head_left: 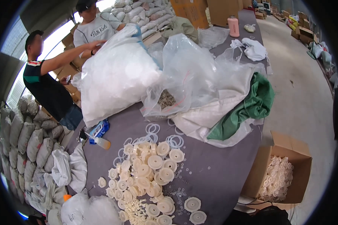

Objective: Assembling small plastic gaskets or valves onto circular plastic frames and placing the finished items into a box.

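Observation:
Neither of my hands shows in the head view. A heap of cream plastic round caps [155, 162] covers the near part of the grey-purple table [218, 176]. Two more round caps [192, 204] lie apart to its right. Small cream pieces [133, 208] are piled at the heap's near edge. Clear rings [153, 129] lie along the far side, and tiny washers [180, 193] are scattered to the right. Behind the heap stands a big, full white bag [120, 75]. Beside it is a clear plastic bag [189, 60] with dark grains [166, 99] inside.
Two people [50, 82] stand at the far left by the big bag. A green and white sack [257, 105] hangs at the right table edge. An open cardboard box [302, 176] of cream parts stands at right. Stacked sacks [26, 138] line the left; a pink bottle [233, 27] stands far back.

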Demonstrator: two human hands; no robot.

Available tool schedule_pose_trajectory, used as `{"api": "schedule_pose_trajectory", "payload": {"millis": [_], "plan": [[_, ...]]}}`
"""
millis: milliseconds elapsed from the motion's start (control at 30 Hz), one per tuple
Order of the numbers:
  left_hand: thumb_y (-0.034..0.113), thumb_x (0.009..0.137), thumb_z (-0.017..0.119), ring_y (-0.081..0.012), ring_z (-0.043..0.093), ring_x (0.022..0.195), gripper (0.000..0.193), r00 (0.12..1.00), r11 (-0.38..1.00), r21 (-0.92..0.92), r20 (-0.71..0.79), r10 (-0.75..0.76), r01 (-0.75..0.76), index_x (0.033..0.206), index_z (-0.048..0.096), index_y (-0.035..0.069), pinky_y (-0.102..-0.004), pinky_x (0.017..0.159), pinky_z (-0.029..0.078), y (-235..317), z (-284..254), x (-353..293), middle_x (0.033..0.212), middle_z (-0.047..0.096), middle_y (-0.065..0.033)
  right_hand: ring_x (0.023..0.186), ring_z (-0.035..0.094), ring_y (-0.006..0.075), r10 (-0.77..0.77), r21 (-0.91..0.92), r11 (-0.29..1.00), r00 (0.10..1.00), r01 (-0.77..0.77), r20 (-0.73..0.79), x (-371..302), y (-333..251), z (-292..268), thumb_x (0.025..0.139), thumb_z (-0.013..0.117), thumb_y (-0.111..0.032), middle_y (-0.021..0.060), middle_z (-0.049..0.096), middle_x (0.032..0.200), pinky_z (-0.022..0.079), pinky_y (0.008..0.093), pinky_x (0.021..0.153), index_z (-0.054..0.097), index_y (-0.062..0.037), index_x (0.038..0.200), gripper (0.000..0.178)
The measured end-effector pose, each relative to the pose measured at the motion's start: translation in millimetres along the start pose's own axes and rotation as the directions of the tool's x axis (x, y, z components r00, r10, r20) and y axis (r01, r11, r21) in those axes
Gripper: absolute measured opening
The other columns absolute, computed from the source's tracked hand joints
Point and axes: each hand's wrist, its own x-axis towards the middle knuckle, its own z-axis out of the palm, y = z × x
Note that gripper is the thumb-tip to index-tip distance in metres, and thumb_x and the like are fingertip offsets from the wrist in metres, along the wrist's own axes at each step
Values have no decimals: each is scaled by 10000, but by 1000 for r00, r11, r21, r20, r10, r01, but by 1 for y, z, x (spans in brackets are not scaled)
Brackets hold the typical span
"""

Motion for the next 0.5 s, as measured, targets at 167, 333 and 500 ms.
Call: {"api": "schedule_pose_trajectory", "payload": {"millis": [167,333,500], "plan": [[204,769,559,-413,399,1068,626,999,999,-16,-22,38,-38,1312,281,64,-413,902,352,-8,7,-18,1213,369,-264,944,538,268,28,114,993,1000,-28,0,2,16,42,815,455,-390,125,598,990,418,354,761,584,-6,985,440],[208,767,562,-413,397,1072,636,999,996,-86,3,37,-37,1318,276,72,-414,903,351,17,24,-95,1217,366,-264,956,536,268,105,164,981,994,-108,28,-55,90,113,815,458,-388,126,596,1001,418,355,767,584,-8,992,438],[213,758,589,-382,407,1085,607,979,954,-228,-22,-203,193,1285,318,82,-416,895,354,84,-16,-84,1211,396,-213,968,534,268,164,143,976,986,-162,-1,-121,170,117,815,461,-386,128,595,1011,417,355,774,583,-10,1000,436]]}}
